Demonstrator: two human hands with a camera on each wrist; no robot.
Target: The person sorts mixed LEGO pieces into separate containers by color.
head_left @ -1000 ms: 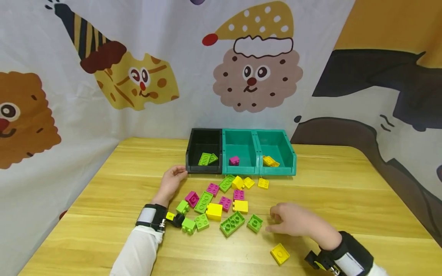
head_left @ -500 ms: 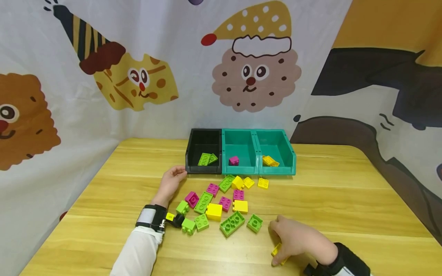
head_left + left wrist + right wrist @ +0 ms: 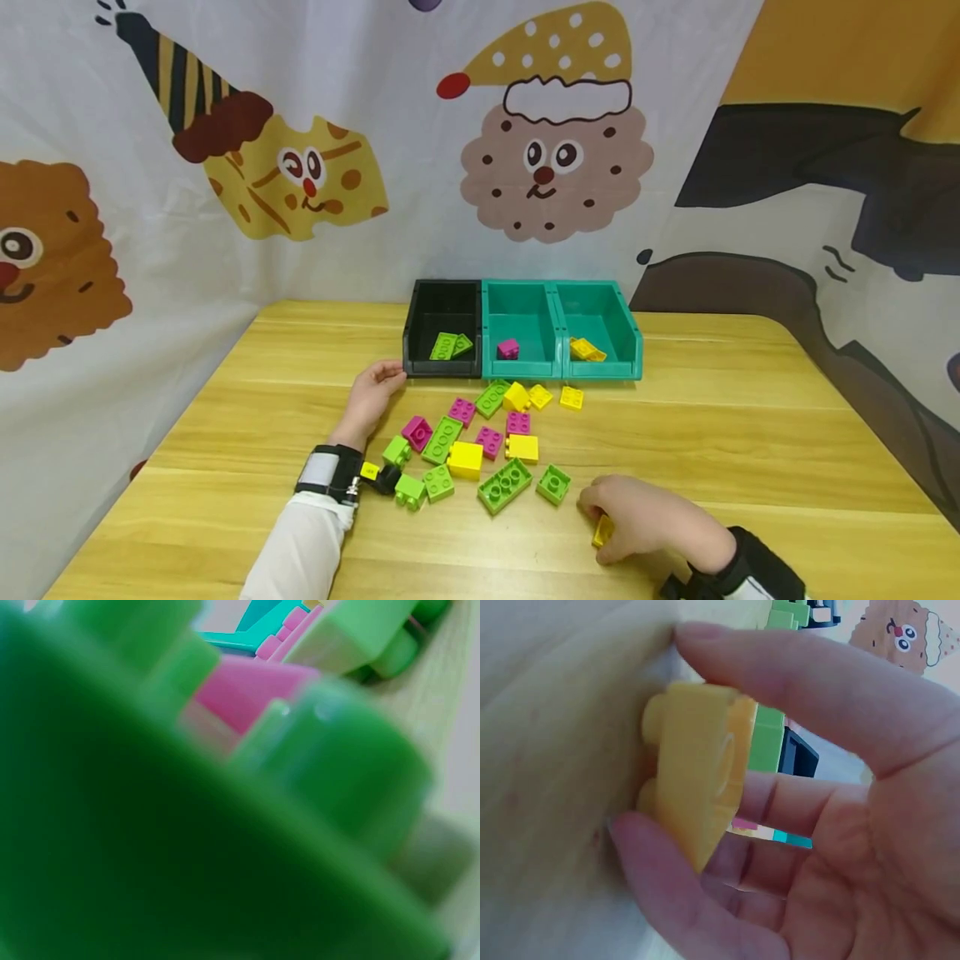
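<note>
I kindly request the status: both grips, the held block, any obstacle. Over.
Left grip touching near left corner of black bin. Right grip round yellow block, low at the table. Green block close on its left, possibly in the way.

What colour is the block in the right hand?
Yellow. The block in the right hand shows best in the right wrist view.

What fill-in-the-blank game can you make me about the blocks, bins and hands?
1. The right hand has its fingers around a block coloured ____.
2. The left bin, nearest the left hand, is coloured ____.
3. The middle bin's block is coloured ____.
4. The left bin's blocks are coloured ____.

Missing words: yellow; black; pink; green.
</note>
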